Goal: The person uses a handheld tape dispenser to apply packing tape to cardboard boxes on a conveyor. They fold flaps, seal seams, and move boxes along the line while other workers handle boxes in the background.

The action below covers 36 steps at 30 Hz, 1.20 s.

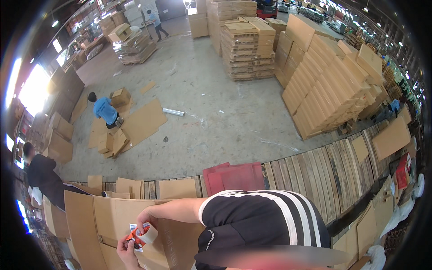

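A red-orange tape dispenser (132, 238) with a wide roll of pale tape (150, 236) is held low over a large brown carton (119, 211). My left hand (127, 254) comes up from the lower edge, its fingers closed round the dispenser. From the right, my right arm in a black sleeve with white stripes reaches across the carton. My right hand (146, 218) is closed on the tape roll from above, its fingertips at the roll's core and partly hidden. Part of a white printed label (132, 227) shows on the carton behind the dispenser.
A slatted wooden platform (315, 173) with red sheets (234, 177) runs beyond the carton. Tall stacks of flat cardboard (328, 81) stand at the right. A person in blue (105, 110) crouches among cartons on the floor; another in dark clothes (45, 173) is at the left.
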Tool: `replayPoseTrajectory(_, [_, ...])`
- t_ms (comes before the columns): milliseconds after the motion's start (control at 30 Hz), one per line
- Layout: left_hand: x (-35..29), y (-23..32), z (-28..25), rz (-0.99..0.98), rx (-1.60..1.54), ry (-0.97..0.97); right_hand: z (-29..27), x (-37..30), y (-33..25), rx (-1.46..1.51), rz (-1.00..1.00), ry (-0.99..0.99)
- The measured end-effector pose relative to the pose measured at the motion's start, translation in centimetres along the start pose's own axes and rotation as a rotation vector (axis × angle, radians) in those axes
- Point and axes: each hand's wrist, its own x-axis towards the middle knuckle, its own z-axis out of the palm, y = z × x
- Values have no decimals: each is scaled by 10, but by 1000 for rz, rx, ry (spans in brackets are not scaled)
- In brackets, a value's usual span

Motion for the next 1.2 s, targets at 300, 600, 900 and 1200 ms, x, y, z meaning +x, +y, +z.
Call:
replayPoseTrajectory(300, [1, -18, -7, 24, -197, -24, -8, 5, -3, 13, 34, -17])
replayPoseTrajectory(600, [-9, -26, -1, 37, -249, 175, -22, 17, -2, 91, 48, -47])
replayPoseTrajectory(900, [11, -35, -38, -69, -204, 19, -9, 4, -4, 68, 62, -27])
replayPoseTrajectory(1200, [109, 68, -205, 282, 1292, 795, -12, -1, 1, 49, 34, 45])
